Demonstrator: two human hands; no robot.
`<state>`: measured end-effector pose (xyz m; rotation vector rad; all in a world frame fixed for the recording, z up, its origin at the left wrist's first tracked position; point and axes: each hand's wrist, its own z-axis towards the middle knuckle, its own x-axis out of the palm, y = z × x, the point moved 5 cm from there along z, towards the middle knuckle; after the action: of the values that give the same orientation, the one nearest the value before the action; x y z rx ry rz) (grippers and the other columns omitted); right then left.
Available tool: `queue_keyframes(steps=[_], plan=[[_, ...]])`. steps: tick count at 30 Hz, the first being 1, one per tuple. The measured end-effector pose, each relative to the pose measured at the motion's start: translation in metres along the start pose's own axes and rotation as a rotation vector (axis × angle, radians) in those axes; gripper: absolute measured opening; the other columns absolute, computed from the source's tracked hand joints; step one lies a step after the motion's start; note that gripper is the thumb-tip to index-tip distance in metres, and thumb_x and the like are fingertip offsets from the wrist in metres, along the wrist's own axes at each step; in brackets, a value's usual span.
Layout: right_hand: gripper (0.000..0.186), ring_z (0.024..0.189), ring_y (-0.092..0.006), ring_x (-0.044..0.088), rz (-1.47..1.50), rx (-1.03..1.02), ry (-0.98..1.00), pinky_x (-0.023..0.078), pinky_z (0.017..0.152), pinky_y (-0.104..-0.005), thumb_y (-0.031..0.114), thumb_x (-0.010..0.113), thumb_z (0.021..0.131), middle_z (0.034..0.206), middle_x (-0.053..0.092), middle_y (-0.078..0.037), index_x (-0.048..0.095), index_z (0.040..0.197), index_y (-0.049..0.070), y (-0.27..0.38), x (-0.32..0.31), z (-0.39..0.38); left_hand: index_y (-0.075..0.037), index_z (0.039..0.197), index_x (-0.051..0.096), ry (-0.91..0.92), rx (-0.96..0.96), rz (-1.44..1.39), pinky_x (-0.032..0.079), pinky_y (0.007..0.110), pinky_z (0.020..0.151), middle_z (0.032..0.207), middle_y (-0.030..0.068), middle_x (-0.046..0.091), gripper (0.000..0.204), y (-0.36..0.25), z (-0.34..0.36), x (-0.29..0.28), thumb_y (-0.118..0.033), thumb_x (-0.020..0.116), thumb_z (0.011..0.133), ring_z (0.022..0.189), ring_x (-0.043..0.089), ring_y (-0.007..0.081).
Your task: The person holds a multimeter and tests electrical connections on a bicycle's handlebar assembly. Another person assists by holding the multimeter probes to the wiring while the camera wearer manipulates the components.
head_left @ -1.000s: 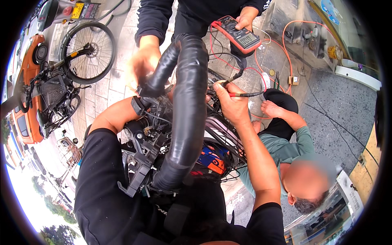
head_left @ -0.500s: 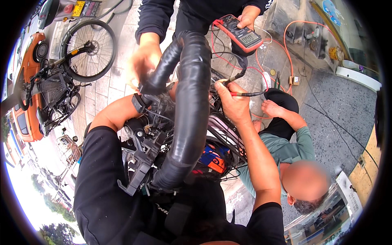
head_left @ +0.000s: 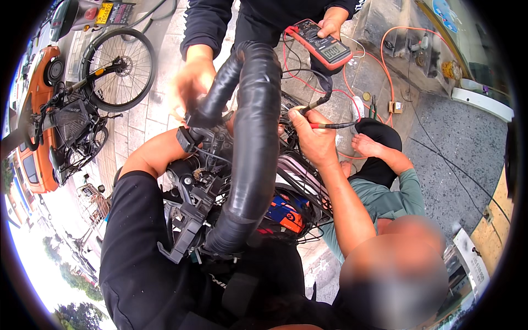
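Note:
My right hand (head_left: 314, 135) is closed in a pinch around the test probes, one with a red grip (head_left: 320, 126) and one black (head_left: 318, 103), beside the cables of a two-wheeler. My left forearm (head_left: 157, 149) reaches in behind a thick, black-taped bar (head_left: 254, 132) that curves across the middle of the picture, so the fingers of my left hand are hidden. Opposite me, a person's hand (head_left: 330, 23) holds a red multimeter (head_left: 323, 45) wired to the probes. That person's other hand (head_left: 192, 82), blurred, is at the bar's left end.
A dark metal phone holder (head_left: 190, 225) and loose wires crowd the handlebar. At the right, a person in green (head_left: 385, 192) crouches nearby. Orange cable (head_left: 389, 66) runs over the paving. Another bicycle (head_left: 118, 69) and an orange car (head_left: 41, 159) stand at the left.
The multimeter and the taped bar have shifted slightly left in view. A blurred round patch now covers my right upper arm. My right hand keeps its grip.

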<state>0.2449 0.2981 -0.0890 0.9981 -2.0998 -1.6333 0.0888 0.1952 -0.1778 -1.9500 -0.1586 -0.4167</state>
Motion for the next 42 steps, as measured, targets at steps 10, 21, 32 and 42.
queue_keyframes(steps=[10, 21, 32, 42], plan=[[0.021, 0.071, -0.0090, 0.058, -0.011, -0.029, -0.010, 0.048, 0.065, -0.0304, 0.019, 0.073, 0.102, 0.075, 0.067, -0.004, 0.075, 0.096, -0.001, -0.010, 0.001, 0.002, 0.004, 0.106, 0.072, -0.052, 0.000, -0.057, 0.062, 0.032, 0.087, 0.101, 0.0117, 0.079, 0.013, 0.005, -0.005, -0.003, 0.000, 0.079, 0.096, 0.094, 0.076, 0.0167], [0.020, 0.065, -0.0044, 0.051, 0.113, 0.094, -0.007, 0.040, 0.056, -0.0246, 0.018, 0.073, 0.105, 0.076, 0.063, 0.004, 0.078, 0.109, -0.001, -0.019, 0.001, -0.001, 0.004, 0.114, 0.070, 0.018, 0.059, -0.399, 0.063, 0.031, 0.085, 0.103, 0.0097, 0.079, 0.031, 0.027, 0.006, -0.001, -0.011, 0.087, 0.093, 0.095, 0.076, 0.0154], [0.018, 0.073, -0.0060, 0.054, 0.136, 0.005, -0.049, 0.045, 0.063, -0.0270, 0.017, 0.075, 0.103, 0.078, 0.065, 0.002, 0.078, 0.104, -0.001, -0.011, -0.005, -0.003, 0.006, 0.120, 0.072, 0.030, 0.115, -0.217, 0.061, 0.033, 0.094, 0.113, 0.0106, 0.078, 0.028, 0.022, 0.010, 0.007, -0.004, 0.082, 0.096, 0.102, 0.074, 0.0150], [0.022, 0.069, -0.0061, 0.054, 0.029, 0.003, -0.016, 0.045, 0.059, -0.0278, 0.018, 0.077, 0.103, 0.077, 0.066, -0.001, 0.076, 0.102, -0.004, -0.009, -0.005, -0.001, 0.004, 0.109, 0.074, -0.107, 0.231, -0.106, 0.061, 0.030, 0.086, 0.098, 0.0092, 0.080, 0.016, 0.015, 0.004, -0.008, -0.004, 0.079, 0.096, 0.093, 0.076, 0.0152]])
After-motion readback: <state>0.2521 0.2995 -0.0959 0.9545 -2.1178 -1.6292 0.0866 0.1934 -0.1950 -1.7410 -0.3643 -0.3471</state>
